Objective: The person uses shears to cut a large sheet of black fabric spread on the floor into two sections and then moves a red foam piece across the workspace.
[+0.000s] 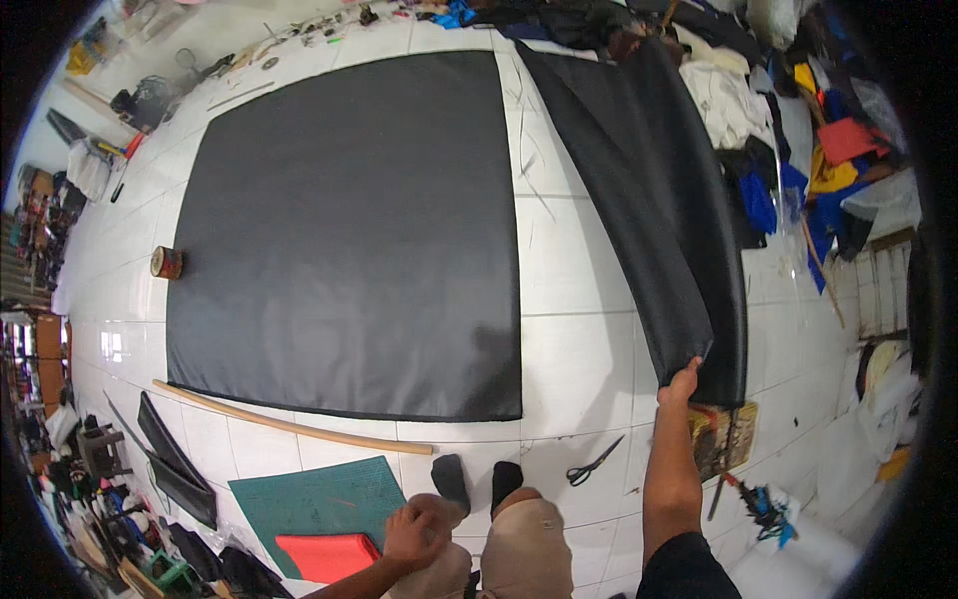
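My right hand (681, 383) is closed on the near corner of a black leather-like sheet (649, 190), which stretches away to the far right in long folds. My left hand (414, 536) rests on my left knee, fingers loosely laid over it and holding nothing. A second large black sheet (349, 230) lies flat on the white tiled floor (571, 344), left of the held one. Black-handled scissors (595, 461) lie on the tiles between my feet and my right arm.
A wooden stick (289, 419) runs along the flat sheet's near edge. Close to my left hand are a green cutting mat (329, 499) and red material (329, 556). A tin (167, 263) stands by the sheet's left edge. Piled fabrics (728, 105) crowd the right.
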Motion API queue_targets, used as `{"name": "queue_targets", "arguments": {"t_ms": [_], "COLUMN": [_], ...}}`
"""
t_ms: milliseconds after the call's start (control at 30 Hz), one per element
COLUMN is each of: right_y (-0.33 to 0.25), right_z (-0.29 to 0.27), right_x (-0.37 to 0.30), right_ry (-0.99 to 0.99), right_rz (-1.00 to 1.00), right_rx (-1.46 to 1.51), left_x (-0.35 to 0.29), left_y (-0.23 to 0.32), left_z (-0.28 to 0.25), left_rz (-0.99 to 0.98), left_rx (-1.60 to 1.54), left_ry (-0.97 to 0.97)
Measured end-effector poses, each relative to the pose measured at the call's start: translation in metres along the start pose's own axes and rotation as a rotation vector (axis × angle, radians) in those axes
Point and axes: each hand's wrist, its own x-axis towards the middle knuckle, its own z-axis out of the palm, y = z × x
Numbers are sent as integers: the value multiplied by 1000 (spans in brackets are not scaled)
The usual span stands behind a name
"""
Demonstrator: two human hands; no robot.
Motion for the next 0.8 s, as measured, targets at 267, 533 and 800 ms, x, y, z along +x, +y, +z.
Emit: {"name": "queue_targets", "arguments": {"t_ms": [267,533,800], "right_y": [-175,-214,-298], "right_z": [15,-13,88], "right_x": [-165,-259,-167], "right_ry": [-389,-1178,-1214], "right_rz": [-685,-712,-267], "right_rx": [-597,-1034,-738], "left_x": [64,258,268], "left_y": [105,368,415], "left_z": [-42,-168,-191], "left_rz": [-108,125,128], "left_rx": [-146,-754,-154], "left_ry": [54,-97,-219]}}
